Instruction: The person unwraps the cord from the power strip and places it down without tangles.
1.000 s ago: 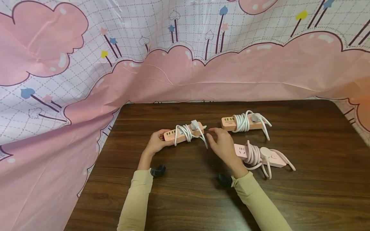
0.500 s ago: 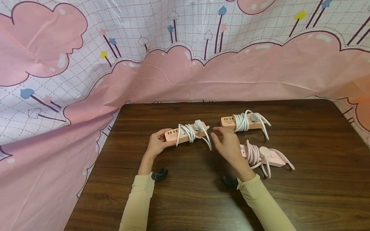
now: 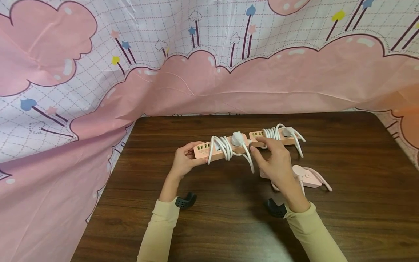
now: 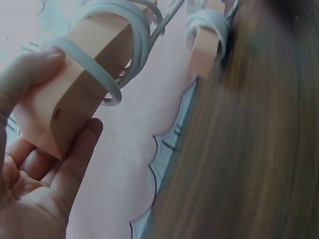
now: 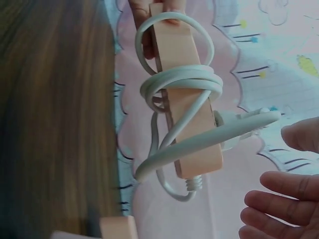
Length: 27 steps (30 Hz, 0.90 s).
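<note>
My left hand (image 3: 183, 162) grips the left end of a peach power strip (image 3: 222, 147), thumb on one side and fingers on the other. The strip is held up off the table, its white cord wound round the middle and its white plug (image 3: 238, 138) on top near the right end. In the left wrist view its bare underside (image 4: 75, 74) shows. My right hand (image 3: 278, 163) is beside the strip's right end, fingers spread; the right wrist view shows the open right hand (image 5: 286, 199) apart from it, with the cord's white strain relief (image 5: 193, 183) at the strip's end.
Another peach power strip (image 3: 289, 141) with a wrapped white cord lies at the back right. In front of it lies a pink power strip (image 3: 311, 179), partly hidden by my right hand. A patterned pink curtain (image 3: 209, 103) hangs behind the dark wooden table (image 3: 216, 225).
My left hand has carried the held power strip to the right and higher. My right hand has moved right along with it, now covering more of the pink strip.
</note>
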Each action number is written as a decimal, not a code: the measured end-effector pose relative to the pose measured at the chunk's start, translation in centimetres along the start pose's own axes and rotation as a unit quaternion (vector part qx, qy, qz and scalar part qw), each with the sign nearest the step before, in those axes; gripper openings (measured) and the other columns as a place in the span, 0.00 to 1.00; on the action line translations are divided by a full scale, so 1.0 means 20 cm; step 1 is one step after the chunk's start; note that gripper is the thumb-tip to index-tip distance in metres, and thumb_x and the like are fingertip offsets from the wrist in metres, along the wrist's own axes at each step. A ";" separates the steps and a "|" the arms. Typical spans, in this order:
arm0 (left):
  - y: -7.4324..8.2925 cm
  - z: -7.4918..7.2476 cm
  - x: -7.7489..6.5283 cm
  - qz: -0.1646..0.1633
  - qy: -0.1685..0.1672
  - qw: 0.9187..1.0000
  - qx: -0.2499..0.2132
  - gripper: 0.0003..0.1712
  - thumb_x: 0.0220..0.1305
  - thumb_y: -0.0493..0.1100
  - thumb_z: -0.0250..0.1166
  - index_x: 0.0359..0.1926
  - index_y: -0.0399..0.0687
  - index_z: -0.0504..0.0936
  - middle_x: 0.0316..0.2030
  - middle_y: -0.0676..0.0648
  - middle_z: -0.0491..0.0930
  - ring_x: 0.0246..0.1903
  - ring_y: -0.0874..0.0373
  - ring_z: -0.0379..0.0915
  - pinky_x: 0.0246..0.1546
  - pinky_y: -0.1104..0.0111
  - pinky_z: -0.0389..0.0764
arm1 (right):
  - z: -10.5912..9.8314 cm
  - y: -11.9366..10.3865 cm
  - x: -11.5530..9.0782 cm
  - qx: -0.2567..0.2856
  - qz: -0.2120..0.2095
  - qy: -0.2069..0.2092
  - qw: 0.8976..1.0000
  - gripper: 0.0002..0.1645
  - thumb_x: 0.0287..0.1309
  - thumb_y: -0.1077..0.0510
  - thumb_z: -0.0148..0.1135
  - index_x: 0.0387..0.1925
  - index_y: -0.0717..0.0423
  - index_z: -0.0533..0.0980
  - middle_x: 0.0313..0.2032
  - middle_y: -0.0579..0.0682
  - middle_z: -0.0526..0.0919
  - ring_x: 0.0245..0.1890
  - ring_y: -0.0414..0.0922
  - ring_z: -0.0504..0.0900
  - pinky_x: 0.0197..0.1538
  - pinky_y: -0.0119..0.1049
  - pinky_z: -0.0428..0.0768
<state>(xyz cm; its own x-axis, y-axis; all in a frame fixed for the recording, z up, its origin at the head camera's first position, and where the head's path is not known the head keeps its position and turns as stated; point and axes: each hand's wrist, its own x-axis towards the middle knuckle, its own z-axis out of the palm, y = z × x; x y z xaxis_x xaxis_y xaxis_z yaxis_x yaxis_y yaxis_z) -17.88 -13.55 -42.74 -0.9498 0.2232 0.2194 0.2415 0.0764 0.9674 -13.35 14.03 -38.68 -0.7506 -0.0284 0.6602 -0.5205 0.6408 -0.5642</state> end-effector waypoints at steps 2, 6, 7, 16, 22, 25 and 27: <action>0.02 0.02 0.00 0.007 -0.008 1.000 -0.006 0.32 0.41 0.21 0.71 0.52 0.26 0.74 0.43 0.30 0.77 0.37 0.61 0.76 0.37 0.73 0.78 | -0.03 -0.01 0.00 -0.003 -0.002 0.007 1.000 0.18 0.48 0.63 0.68 0.42 0.68 0.78 0.39 0.63 0.82 0.43 0.59 0.77 0.46 0.52 0.72; 0.03 0.07 0.01 0.028 -0.024 0.999 -0.014 0.32 0.39 0.21 0.72 0.51 0.27 0.75 0.42 0.32 0.78 0.35 0.60 0.76 0.35 0.73 0.78 | -0.09 -0.02 0.01 -0.011 -0.001 0.017 1.000 0.17 0.48 0.64 0.69 0.41 0.68 0.78 0.37 0.62 0.82 0.40 0.57 0.77 0.44 0.50 0.72; 0.04 0.09 0.01 0.032 -0.028 0.999 -0.017 0.32 0.39 0.21 0.72 0.50 0.28 0.76 0.41 0.32 0.78 0.35 0.60 0.76 0.35 0.72 0.79 | -0.10 -0.02 0.01 -0.012 0.002 0.019 1.000 0.17 0.48 0.63 0.68 0.41 0.68 0.78 0.36 0.62 0.82 0.39 0.57 0.76 0.42 0.49 0.72; 0.12 0.19 -0.01 0.049 -0.058 0.997 0.008 0.31 0.38 0.22 0.73 0.50 0.27 0.76 0.42 0.32 0.79 0.31 0.63 0.73 0.32 0.71 0.77 | -0.17 -0.06 0.01 -0.046 0.014 0.031 0.998 0.16 0.48 0.60 0.68 0.39 0.66 0.79 0.32 0.63 0.80 0.28 0.52 0.74 0.32 0.44 0.69; 0.24 0.25 -0.03 0.057 -0.078 0.995 0.027 0.30 0.39 0.23 0.72 0.49 0.25 0.76 0.42 0.31 0.79 0.31 0.65 0.71 0.32 0.68 0.77 | -0.20 -0.09 0.00 -0.120 0.017 0.047 0.992 0.22 0.48 0.49 0.64 0.39 0.63 0.79 0.28 0.59 0.81 0.25 0.52 0.74 0.22 0.47 0.69; 0.25 0.27 -0.03 0.062 -0.089 0.994 0.025 0.30 0.39 0.22 0.72 0.49 0.24 0.75 0.42 0.30 0.78 0.33 0.65 0.71 0.34 0.66 0.78 | -0.21 -0.11 -0.01 -0.161 0.028 0.044 0.986 0.23 0.47 0.48 0.63 0.38 0.61 0.79 0.26 0.55 0.80 0.23 0.52 0.74 0.18 0.48 0.67; 0.22 0.29 -0.03 0.070 -0.096 0.993 0.020 0.30 0.39 0.22 0.72 0.49 0.24 0.75 0.43 0.30 0.78 0.34 0.65 0.72 0.35 0.64 0.79 | -0.22 -0.12 -0.01 -0.172 0.037 0.032 0.984 0.21 0.47 0.49 0.64 0.38 0.61 0.79 0.25 0.54 0.79 0.22 0.51 0.73 0.17 0.48 0.67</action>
<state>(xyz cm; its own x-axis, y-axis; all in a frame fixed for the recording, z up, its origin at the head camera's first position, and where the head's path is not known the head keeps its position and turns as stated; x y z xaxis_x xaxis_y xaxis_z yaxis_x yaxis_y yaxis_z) -15.15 -7.67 -39.32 -0.8519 0.4157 0.3184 0.3790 0.0700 0.9227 -10.12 15.89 -35.29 -0.7490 0.0697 0.6589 -0.2885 0.8609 -0.4190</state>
